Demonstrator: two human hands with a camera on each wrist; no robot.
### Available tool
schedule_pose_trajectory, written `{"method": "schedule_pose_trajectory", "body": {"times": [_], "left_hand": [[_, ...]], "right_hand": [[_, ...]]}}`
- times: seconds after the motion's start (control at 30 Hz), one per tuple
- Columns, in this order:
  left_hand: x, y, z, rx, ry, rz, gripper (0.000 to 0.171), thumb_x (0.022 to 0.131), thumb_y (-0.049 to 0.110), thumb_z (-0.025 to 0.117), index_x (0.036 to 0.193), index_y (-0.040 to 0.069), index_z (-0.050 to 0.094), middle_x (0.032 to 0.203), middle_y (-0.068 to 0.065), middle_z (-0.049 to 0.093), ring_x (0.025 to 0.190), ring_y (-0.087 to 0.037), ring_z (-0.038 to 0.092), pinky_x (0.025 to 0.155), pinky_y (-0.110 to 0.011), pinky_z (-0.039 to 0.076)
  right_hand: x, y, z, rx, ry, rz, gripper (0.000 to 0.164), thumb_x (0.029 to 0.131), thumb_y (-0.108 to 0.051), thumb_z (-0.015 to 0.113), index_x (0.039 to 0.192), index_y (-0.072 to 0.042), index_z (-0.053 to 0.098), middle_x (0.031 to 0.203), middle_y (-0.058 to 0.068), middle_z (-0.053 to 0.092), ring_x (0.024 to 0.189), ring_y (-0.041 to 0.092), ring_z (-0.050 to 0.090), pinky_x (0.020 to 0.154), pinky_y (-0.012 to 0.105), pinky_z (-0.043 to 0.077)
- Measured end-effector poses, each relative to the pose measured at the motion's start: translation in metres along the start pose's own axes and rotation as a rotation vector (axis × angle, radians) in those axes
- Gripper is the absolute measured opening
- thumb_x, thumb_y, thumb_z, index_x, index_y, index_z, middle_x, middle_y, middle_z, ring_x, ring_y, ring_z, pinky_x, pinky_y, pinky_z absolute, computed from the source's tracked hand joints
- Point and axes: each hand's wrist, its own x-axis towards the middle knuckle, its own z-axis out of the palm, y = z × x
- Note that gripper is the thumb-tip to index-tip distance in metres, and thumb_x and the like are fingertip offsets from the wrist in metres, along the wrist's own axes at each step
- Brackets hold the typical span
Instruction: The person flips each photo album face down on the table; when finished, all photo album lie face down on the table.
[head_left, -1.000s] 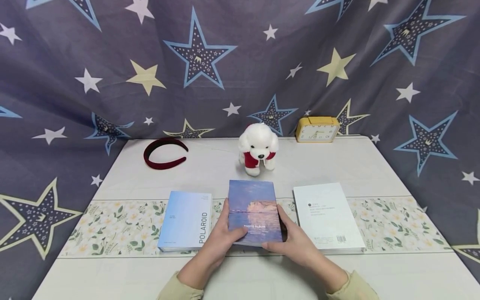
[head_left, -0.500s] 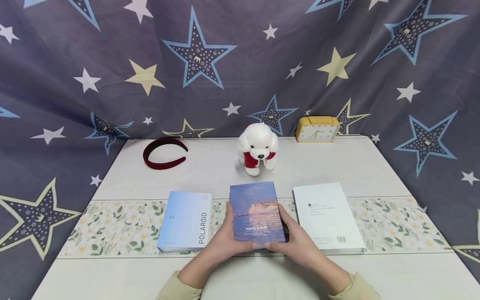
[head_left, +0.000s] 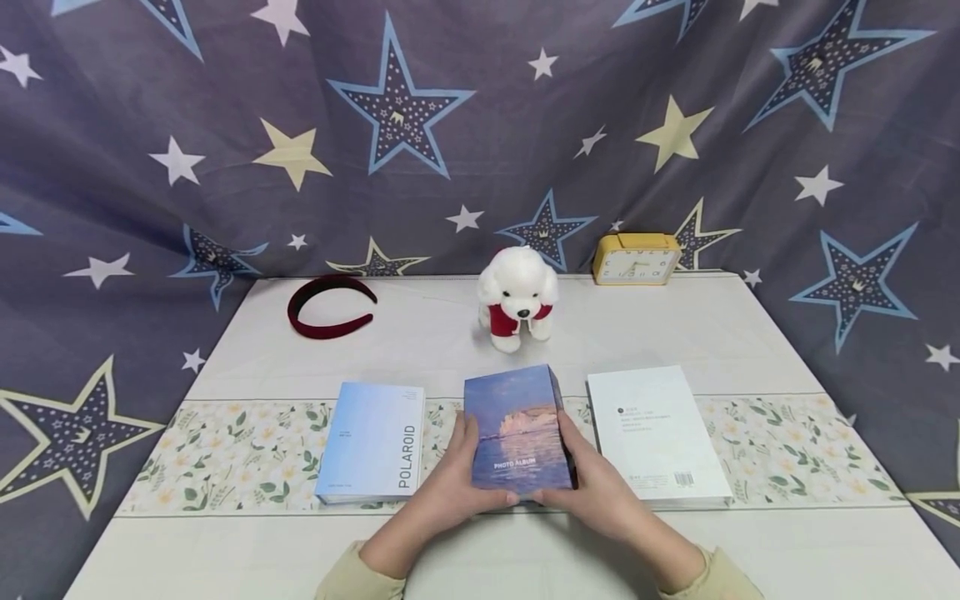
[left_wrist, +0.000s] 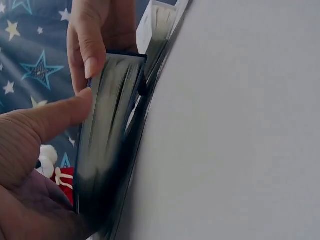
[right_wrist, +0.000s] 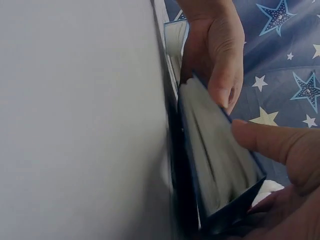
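Observation:
Between both hands, at the middle of the table, is a photo album [head_left: 517, 437] with a painted sea and cliff on its cover. My left hand [head_left: 448, 492] grips its left side, my right hand [head_left: 596, 483] its right side. Both thumbs press near the front edge, their tips almost meeting. The album is slightly turned and tilted, its dark right side showing. Page edges of the album [left_wrist: 112, 95] face the left wrist camera. In the right wrist view a dark narrow strip runs beneath the album [right_wrist: 215, 150]; I cannot tell what it is.
A blue POLAROID album [head_left: 371, 442] lies left of the hands, a white album [head_left: 656, 433] on the right. Behind stand a white plush dog [head_left: 517, 292] in red and a yellow clock [head_left: 636, 258]. A dark red headband [head_left: 318, 325] lies at back left.
The album has turned and shifted slightly right, so its right side now shows. My left thumb has slid off the cover to the front edge. The other things stay put.

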Motion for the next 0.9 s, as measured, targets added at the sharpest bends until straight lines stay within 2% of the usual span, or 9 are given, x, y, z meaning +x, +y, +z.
{"method": "schedule_pose_trajectory", "body": {"times": [0.13, 0.27, 0.37, 0.5, 0.63, 0.77, 0.9], "left_hand": [[-0.002, 0.002, 0.004, 0.113, 0.014, 0.007, 0.121, 0.071, 0.038, 0.086, 0.151, -0.010, 0.010, 0.157, -0.031, -0.008, 0.143, -0.047, 0.008, 0.113, -0.056, 0.020], [-0.007, 0.006, 0.004, 0.223, 0.043, 0.029, 0.111, 0.072, 0.036, 0.085, 0.149, -0.013, 0.020, 0.156, -0.033, -0.002, 0.141, -0.049, 0.015, 0.112, -0.056, 0.025], [-0.012, 0.010, 0.001, 0.292, 0.087, 0.056, 0.100, 0.076, 0.033, 0.082, 0.146, -0.013, 0.029, 0.156, -0.033, 0.006, 0.142, -0.049, 0.015, 0.111, -0.058, 0.024], [-0.020, 0.015, -0.010, 0.339, 0.153, 0.071, 0.088, 0.083, 0.031, 0.076, 0.146, -0.012, 0.032, 0.156, -0.030, 0.015, 0.144, -0.045, 0.014, 0.112, -0.058, 0.021], [-0.026, 0.011, -0.029, 0.365, 0.219, 0.044, 0.084, 0.087, 0.030, 0.072, 0.147, -0.010, 0.029, 0.158, -0.026, 0.016, 0.145, -0.041, 0.013, 0.114, -0.056, 0.018], [-0.031, 0.000, -0.050, 0.427, 0.298, 0.009, 0.083, 0.088, 0.027, 0.071, 0.147, -0.012, 0.028, 0.157, -0.027, 0.014, 0.145, -0.043, 0.010, 0.115, -0.056, 0.014], [-0.037, -0.011, -0.069, 0.479, 0.371, -0.016, 0.080, 0.088, 0.022, 0.070, 0.143, -0.018, 0.029, 0.152, -0.037, 0.015, 0.142, -0.052, 0.009, 0.113, -0.062, 0.011]], "right_hand": [[-0.002, -0.004, 0.000, -0.097, 0.019, -0.007, 0.096, 0.081, -0.020, 0.078, 0.154, 0.001, 0.020, 0.156, 0.022, 0.027, 0.141, 0.038, 0.028, 0.113, 0.052, 0.024], [-0.001, -0.014, 0.002, -0.153, 0.055, -0.093, 0.087, 0.084, -0.023, 0.074, 0.151, 0.005, 0.026, 0.154, 0.024, 0.030, 0.141, 0.039, 0.029, 0.112, 0.055, 0.025], [0.002, -0.024, 0.007, -0.170, 0.077, -0.155, 0.081, 0.086, -0.027, 0.071, 0.149, 0.006, 0.031, 0.153, 0.024, 0.031, 0.141, 0.039, 0.028, 0.111, 0.056, 0.026], [0.008, -0.035, 0.018, -0.132, 0.037, -0.194, 0.078, 0.087, -0.026, 0.070, 0.149, 0.004, 0.033, 0.153, 0.022, 0.033, 0.141, 0.038, 0.030, 0.111, 0.056, 0.026], [0.018, -0.041, 0.030, -0.028, -0.081, -0.220, 0.076, 0.090, -0.030, 0.068, 0.149, 0.004, 0.033, 0.152, 0.022, 0.034, 0.140, 0.037, 0.031, 0.112, 0.053, 0.026], [0.028, -0.045, 0.043, 0.223, -0.258, -0.188, 0.073, 0.096, -0.026, 0.063, 0.150, 0.007, 0.026, 0.154, 0.024, 0.028, 0.140, 0.038, 0.032, 0.113, 0.046, 0.028], [0.036, -0.050, 0.058, 0.441, -0.391, -0.101, 0.072, 0.099, -0.022, 0.059, 0.153, 0.004, 0.019, 0.157, 0.023, 0.022, 0.142, 0.034, 0.029, 0.112, 0.040, 0.029]]}}
